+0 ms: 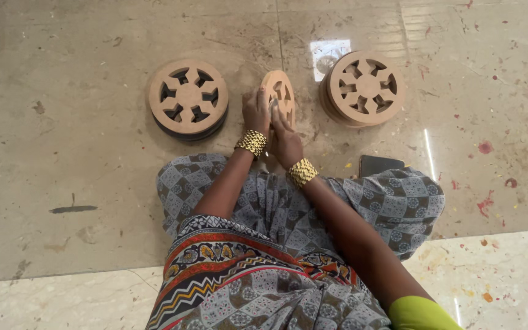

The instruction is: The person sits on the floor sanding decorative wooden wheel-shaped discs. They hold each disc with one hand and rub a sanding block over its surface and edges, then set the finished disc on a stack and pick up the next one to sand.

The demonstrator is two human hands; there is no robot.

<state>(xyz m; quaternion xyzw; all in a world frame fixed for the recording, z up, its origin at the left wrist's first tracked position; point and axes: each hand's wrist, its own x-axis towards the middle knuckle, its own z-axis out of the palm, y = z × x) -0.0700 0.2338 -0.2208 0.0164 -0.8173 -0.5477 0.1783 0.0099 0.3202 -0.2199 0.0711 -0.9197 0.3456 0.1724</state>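
— Where is the wooden disc she is working on?

— On the stone floor, stood up on its edge and tilted a little, right in front of her knees. It is round, pale brown, with cut-out slots around a solid centre. Both hands are on it.

— What lies around that disc?

— To its left, a stack of the same cut-out discs lies flat, the lower ones looking darker. To its right, a second flat stack, all pale brown. Both stacks sit apart from the upright disc, with bare floor between. Just beyond the disc, toward the right stack, a bright square of reflected light shows on the floor. Nearer her than the disc, off to its right, a small dark flat object pokes out from the edge of her patterned cloth; I cannot tell what it is.

— Anything blocking the disc?

— Only her own hands, which cover its lower near side.

— And the fingers?

— The left hand is closed around the disc's left rim, gripping it. The right hand lies against the disc's face, fingers stretched long and close together, pressing on it; whether they hold something small there I cannot tell. Each wrist wears a wide gold bangle.
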